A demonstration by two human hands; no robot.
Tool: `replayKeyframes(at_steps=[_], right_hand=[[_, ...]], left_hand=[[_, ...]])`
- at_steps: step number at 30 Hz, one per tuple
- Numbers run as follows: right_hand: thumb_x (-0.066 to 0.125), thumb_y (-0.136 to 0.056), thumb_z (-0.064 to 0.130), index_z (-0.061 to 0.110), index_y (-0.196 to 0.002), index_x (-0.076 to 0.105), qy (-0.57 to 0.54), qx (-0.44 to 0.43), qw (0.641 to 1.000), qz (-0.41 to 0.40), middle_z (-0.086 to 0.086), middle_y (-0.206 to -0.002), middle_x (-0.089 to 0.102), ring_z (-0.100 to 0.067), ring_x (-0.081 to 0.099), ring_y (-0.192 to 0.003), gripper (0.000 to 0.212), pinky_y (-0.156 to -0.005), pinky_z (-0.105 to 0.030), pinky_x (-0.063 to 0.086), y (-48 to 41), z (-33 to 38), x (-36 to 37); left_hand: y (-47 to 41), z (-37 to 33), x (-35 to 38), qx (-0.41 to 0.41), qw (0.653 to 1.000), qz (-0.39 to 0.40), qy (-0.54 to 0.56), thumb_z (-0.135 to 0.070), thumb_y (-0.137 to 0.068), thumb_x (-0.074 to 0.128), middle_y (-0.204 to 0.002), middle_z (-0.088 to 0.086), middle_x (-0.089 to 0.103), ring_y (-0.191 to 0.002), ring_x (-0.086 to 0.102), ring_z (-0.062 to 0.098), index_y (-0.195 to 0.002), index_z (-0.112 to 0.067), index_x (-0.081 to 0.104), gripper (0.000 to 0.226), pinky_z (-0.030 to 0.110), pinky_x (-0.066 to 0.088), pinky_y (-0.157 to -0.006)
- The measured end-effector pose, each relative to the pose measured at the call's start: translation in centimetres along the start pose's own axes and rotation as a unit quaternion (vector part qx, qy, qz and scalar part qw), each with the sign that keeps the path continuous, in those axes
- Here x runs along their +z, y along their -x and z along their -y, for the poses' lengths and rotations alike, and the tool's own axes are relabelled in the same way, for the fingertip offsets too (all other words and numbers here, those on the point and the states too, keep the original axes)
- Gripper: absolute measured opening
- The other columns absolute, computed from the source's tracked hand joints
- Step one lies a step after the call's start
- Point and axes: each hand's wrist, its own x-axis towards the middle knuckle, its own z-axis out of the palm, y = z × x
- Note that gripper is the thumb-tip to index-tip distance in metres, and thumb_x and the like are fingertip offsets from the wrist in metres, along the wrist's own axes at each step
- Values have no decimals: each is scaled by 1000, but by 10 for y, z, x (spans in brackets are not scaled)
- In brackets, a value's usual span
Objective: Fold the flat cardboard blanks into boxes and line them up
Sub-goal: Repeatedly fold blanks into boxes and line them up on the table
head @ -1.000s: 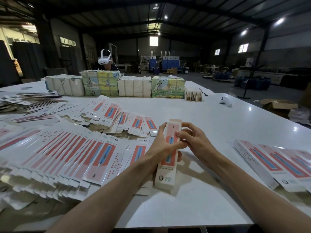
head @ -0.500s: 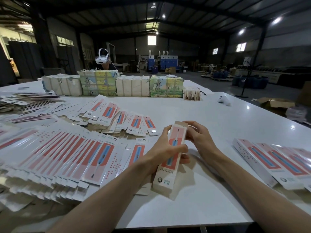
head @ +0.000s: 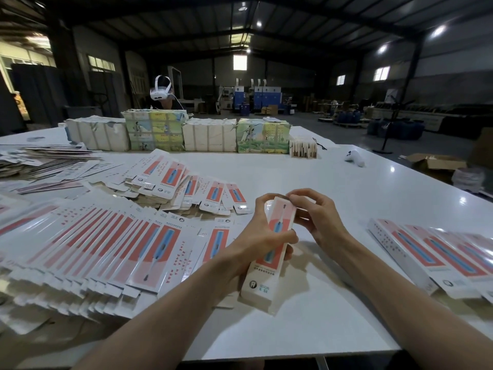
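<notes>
A long narrow white and red box point(head: 269, 273) with a blue toothbrush picture stands tilted above the white table point(head: 306, 329), its near end low. My left hand point(head: 260, 236) grips it round the middle. My right hand point(head: 317, 217) curls its fingers over the far top end, pinching the end flap. A fanned spread of flat blanks point(head: 88, 244) of the same print lies to the left. Several folded boxes point(head: 432, 252) lie side by side in a row at the right.
A looser pile of blanks point(head: 186, 188) lies beyond the spread. Wrapped bundles point(head: 181, 134) line the table's far side, with a person wearing a white headset point(head: 160, 89) behind them. A white controller point(head: 354, 158) rests far right. An open carton point(head: 432, 164) sits on the floor.
The right hand has moved from the box's side up to its far end and now works the flap there. The left hand keeps its grip; the box has tilted slightly.
</notes>
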Motion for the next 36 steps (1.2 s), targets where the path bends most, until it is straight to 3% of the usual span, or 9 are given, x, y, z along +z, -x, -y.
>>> replayKeyframes(at_steps=[7,13,18,23,29,36], right_hand=[[60,-97,2,3,-99,74,-39,44,998,8,-11,-91,73,-26,74,-88,14,-77,-36,63,-2,2,-3],[57,-100,5,1,-103,75,-8,26,999,21,-13,-97,75,-27,77,-92,18,-83,-41,63,-1,-1,-4],[60,-100,7,7,-104,78,3,19,999,39,-15,-99,77,-30,77,-97,19,-86,-42,64,0,-1,-4],[69,-99,11,12,-126,69,-16,13,998,56,-17,-109,77,-32,77,-103,26,-82,-35,63,4,-3,4],[75,-98,22,16,-131,64,22,-7,996,82,-12,-116,78,-30,76,-108,36,-88,-36,63,7,-1,6],[76,-96,16,6,-116,74,59,-58,994,72,-12,-113,78,-31,76,-106,22,-90,-39,64,10,-2,7]], left_hand=[[-1,-1,1,18,999,1,-45,-25,-82,86,-115,5,60,-77,79,16,-143,-67,13,104,22,60,-61],[-1,-1,1,16,999,4,-48,-24,-83,85,-116,4,61,-76,79,17,-151,-62,15,104,24,60,-61],[-4,-1,-1,8,1000,2,-19,-23,-81,86,-117,10,62,-76,79,24,-145,-61,23,97,29,62,-64],[-5,-1,-4,4,999,-43,-14,-24,-80,85,-106,6,65,-72,78,14,-137,-63,25,91,20,59,-57],[-3,-4,-9,-23,998,-36,46,-21,-78,84,-112,23,67,-72,77,30,-138,-55,29,88,44,66,-72],[2,-6,-8,-26,998,-25,60,-14,-85,82,-113,25,67,-73,76,29,-142,-50,29,86,44,65,-72]])
